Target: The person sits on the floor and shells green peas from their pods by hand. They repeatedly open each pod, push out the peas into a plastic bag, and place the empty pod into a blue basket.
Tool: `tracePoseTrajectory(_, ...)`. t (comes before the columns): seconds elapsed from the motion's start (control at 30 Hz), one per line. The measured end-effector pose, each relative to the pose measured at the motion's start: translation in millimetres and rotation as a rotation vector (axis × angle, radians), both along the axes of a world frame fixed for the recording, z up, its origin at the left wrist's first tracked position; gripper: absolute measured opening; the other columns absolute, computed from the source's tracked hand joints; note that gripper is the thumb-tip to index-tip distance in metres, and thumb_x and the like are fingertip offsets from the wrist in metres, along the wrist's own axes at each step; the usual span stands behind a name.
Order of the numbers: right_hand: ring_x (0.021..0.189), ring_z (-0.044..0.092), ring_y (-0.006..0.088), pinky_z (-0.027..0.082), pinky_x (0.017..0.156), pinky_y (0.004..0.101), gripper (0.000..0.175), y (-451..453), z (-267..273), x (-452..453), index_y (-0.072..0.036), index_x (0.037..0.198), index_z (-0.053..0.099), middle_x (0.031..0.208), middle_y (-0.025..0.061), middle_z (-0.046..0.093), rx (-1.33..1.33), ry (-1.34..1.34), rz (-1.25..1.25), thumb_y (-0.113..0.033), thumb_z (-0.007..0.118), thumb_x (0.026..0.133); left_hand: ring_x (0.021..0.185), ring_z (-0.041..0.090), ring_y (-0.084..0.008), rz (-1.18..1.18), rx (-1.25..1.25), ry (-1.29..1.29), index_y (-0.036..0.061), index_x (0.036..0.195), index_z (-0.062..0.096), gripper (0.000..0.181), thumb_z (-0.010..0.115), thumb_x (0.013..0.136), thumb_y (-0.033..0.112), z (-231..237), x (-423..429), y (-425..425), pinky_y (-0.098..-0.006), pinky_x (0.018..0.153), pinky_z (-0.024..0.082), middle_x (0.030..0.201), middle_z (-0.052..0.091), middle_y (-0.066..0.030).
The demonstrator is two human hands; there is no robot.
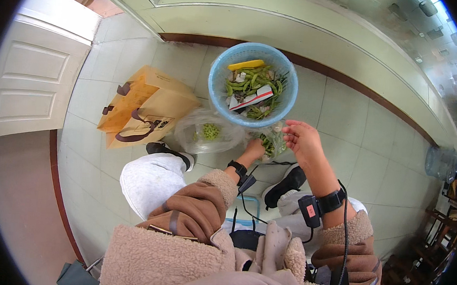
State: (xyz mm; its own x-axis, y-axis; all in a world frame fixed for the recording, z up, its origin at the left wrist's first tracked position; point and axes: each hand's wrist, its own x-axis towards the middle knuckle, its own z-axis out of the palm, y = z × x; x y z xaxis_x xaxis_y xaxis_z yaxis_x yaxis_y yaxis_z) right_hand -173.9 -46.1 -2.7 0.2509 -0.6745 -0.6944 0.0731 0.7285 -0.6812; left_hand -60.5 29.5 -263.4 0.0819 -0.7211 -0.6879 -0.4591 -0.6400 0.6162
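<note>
My left hand [256, 149] is at the near-left side of a clear plastic bag of green pods [268, 144]. Its fingertips are hidden, so I cannot tell whether they grip anything. Just right of that bag, my right hand [302, 139] is raised with loosely bent fingers apart, and no object shows in it. Left of both hands sits another clear plastic bag [189, 130], with a small heap of shelled green beans [211, 131] inside. Beyond the hands stands a blue plastic basket [213, 86] holding empty-looking green pods [252, 80], a yellow piece [246, 64] and a white-and-red wrapper [255, 100].
A tan paper bag [147, 109] with dark handles stands at the left. My shoes [289, 182] flank the bags on the tiled floor [342, 110]. A white door [38, 77] is farther left; a large clear water bottle [441, 163] stands at the right. Cables hang from my wrist straps.
</note>
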Motion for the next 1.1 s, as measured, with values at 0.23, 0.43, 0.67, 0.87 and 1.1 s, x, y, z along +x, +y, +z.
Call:
tracePoseTrajectory(0.23, 0.062, 0.054, 0.0110, 0.043, 0.054, 0.0220, 0.022, 3.2, -7.5, -4.1, 0.002, 0.103, 0.052, 0.080, 0.0059, 0.060, 0.057, 0.002, -0.015, -0.009, 0.046, 0.084, 0.115, 0.033, -0.0427, -0.193, -0.097, -0.277, 0.0104, 0.114, 0.054, 0.038, 0.050, 0.077, 0.016, 10.5, -27.0, 4.2, -0.0476, 0.092, 0.034, 0.124, 0.038, -0.0242)
tracePoseTrajectory(0.43, 0.062, 0.054, 0.0112, 0.043, 0.055, 0.0221, 0.021, 7.6, -6.7, -0.9, 0.001, 0.102, 0.052, 0.080, 0.0060, 0.060, 0.087, 0.007, -0.025, -0.009, 0.045, 0.085, 0.110, 0.036, -0.0423, -0.268, -0.145, -0.283, 0.0089, 0.110, 0.055, 0.035, 0.049, 0.076, 0.014, 17.2, -29.0, 3.7, -0.0477, 0.090, 0.036, 0.117, 0.040, -0.0232)
tracePoseTrajectory(0.67, 0.061, 0.054, 0.0113, 0.043, 0.054, 0.0222, 0.021, 7.7, -8.3, -1.7, 0.002, 0.102, 0.051, 0.080, 0.0066, 0.060, 0.091, 0.005, -0.046, -0.009, 0.045, 0.085, 0.102, 0.044, -0.0421, -0.217, -0.296, -0.188, 0.0044, 0.103, 0.057, 0.029, 0.051, 0.075, 0.012, -27.4, -39.2, 6.7, -0.0455, 0.085, 0.039, 0.110, 0.046, -0.0245)
tracePoseTrajectory(0.87, 0.063, 0.054, 0.0114, 0.042, 0.055, 0.0219, 0.021, 8.4, -3.5, 1.9, 0.002, 0.102, 0.051, 0.081, 0.0070, 0.059, 0.073, -0.011, -0.057, -0.009, 0.044, 0.085, 0.083, 0.057, -0.0357, -0.048, -0.260, 0.018, 0.0012, 0.087, 0.062, 0.020, 0.060, 0.072, 0.014, -28.2, -30.4, 13.7, -0.0434, 0.072, 0.046, 0.091, 0.058, -0.0202)
tracePoseTrajectory(1.1, 0.064, 0.053, 0.0116, 0.042, 0.056, 0.0221, 0.022, -3.5, 9.3, 19.1, 0.003, 0.103, 0.050, 0.082, 0.0077, 0.059, 0.019, -0.052, -0.039, -0.008, 0.044, 0.085, 0.080, 0.058, -0.0360, -0.138, -0.146, -0.026, 0.0014, 0.084, 0.059, 0.018, 0.059, 0.073, 0.016, 5.0, -36.0, 20.4, -0.0452, 0.070, 0.045, 0.086, 0.061, -0.0187)
